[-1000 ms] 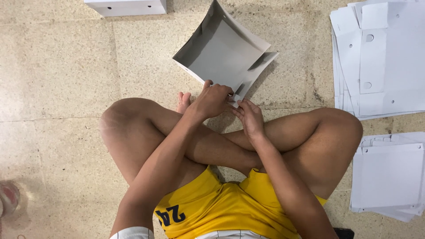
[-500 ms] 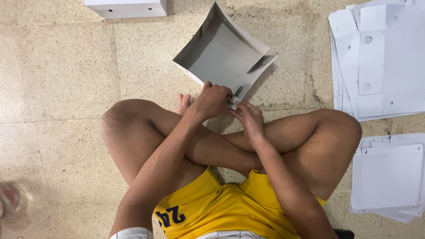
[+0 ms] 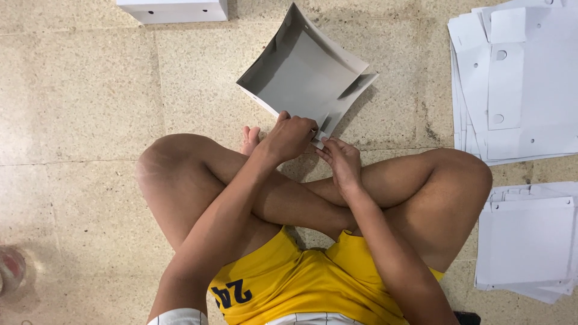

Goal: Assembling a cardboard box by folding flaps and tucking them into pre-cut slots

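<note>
**Half-folded box held at its near corner**

The box [image 3: 304,69], grey inside, rests on the floor [image 3: 78,96] before crossed legs. It looks like light, thin card, stiff along creases but easily bent, best pinched at flaps and corners. The left hand [image 3: 291,136] is closed on the near corner; the right hand [image 3: 342,161] seems to pinch the flap beside it. Flat sheets [image 3: 524,78] lie stacked at right, a finished box [image 3: 174,9] beyond.
</note>
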